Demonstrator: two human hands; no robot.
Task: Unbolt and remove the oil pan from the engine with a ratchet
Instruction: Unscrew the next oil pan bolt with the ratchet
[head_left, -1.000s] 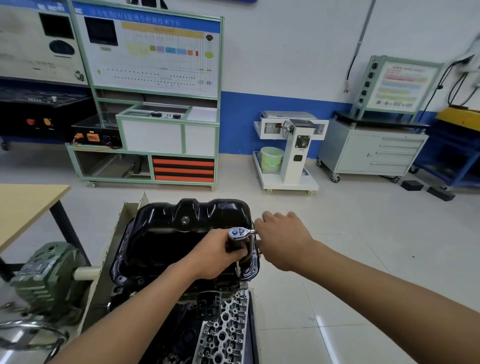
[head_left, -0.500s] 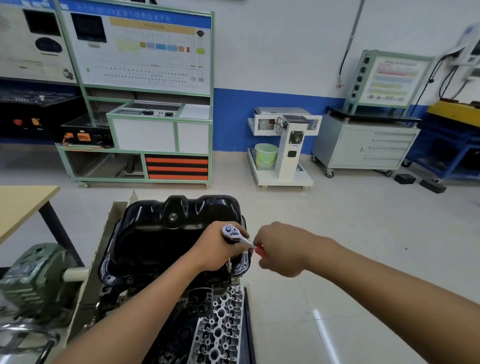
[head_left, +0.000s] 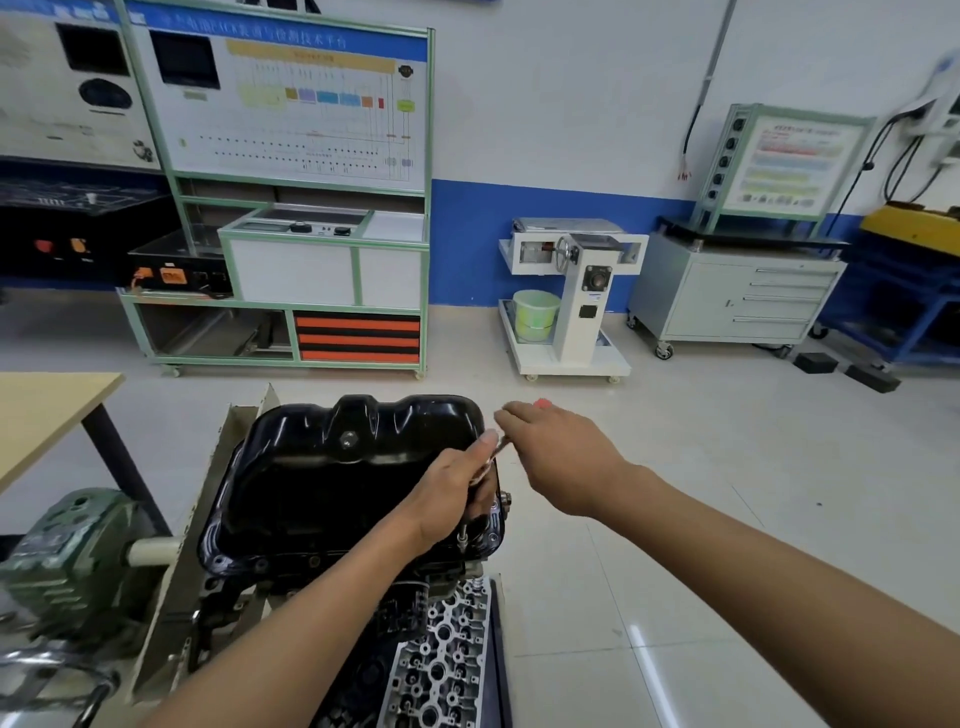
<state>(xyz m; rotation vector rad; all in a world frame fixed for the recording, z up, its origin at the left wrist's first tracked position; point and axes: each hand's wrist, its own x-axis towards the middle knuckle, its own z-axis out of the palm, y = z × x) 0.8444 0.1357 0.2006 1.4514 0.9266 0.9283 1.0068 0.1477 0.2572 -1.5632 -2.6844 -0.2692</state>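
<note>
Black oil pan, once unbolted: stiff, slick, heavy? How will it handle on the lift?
Probably stiff: the oil pan looks like one pressed metal shell with stepped walls. Likely slick: its black surface is glossy with sharp highlights, so the flange seems the better grip. Probably light for its size, but wide enough to want a two-handed lift.

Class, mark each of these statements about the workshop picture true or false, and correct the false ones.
1. The left hand and the right hand both hold the ratchet. True.
2. The ratchet is at the left edge of the oil pan. False: it is at the right edge.
3. The bucket is red. False: it is green.
4. A wooden table stands to the left of the oil pan. True.
</note>
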